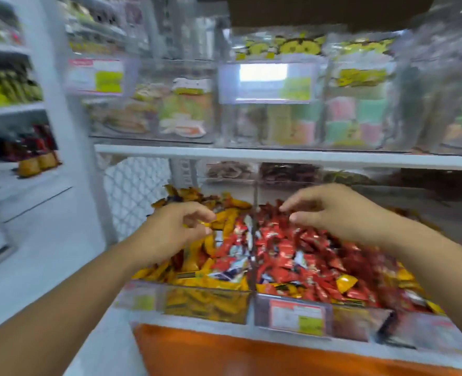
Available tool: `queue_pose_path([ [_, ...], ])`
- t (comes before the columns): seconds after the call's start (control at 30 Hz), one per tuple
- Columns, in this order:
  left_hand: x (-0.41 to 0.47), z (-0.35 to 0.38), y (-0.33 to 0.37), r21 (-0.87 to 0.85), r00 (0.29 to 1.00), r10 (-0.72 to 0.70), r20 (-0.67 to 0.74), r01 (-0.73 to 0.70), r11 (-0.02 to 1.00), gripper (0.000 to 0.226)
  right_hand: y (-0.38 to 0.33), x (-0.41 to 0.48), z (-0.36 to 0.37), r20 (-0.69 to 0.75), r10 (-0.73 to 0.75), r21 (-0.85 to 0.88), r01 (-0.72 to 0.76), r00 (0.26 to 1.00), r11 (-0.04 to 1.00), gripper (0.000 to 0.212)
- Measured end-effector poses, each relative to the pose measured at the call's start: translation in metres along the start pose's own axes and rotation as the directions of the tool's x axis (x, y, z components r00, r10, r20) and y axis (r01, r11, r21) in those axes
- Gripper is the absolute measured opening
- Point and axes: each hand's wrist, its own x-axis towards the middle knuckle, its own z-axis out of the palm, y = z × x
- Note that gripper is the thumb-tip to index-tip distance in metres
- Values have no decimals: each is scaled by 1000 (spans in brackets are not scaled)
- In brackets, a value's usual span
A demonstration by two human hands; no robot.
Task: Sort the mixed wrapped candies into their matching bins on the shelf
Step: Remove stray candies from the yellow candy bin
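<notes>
Filling the left bin [205, 305], yellow wrapped candies [232, 213] lay heaped, with a patch of stray red candies [232, 248] mixed in beside the clear divider [254, 240]. Across that divider the right bin [357, 321] held a mass of red wrapped candies [305, 253], and a few stray yellow candies [346, 283] sat near its front edge.

The left hand [175, 229] hung over the rear of the yellow heap, its fingers [197, 213] curled in toward the thumb. A sliver of yellow showed right at the fingertips, but motion blur made it impossible to tell whether a candy was pinched there or merely lay behind them. The right hand [335, 213] hovered just above the red pile, near the divider. Its thumb [303, 217] and forefinger [294, 204] were loosely bent and parted, with nothing between them; the red wrappers lay directly beneath the tips.

A price label [296, 317] hung on the front of the right bin, above an orange panel [224, 354]. A white shelf edge [278, 154] ran overhead, carrying more clear bins [251, 126] of blurred, pale sweets.
</notes>
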Motion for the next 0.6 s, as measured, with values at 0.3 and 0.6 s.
queue_pose_path([
  [0.3, -34, -38, -57, 139, 979, -109, 175, 85, 987, 14, -73, 52, 72, 396, -111, -201, 204, 911, 958, 18],
  [0.6, -19, -21, -59, 213, 979, -36, 201, -8, 977, 26, -79, 82, 114, 642, 66, -435, 292, 764, 852, 33],
])
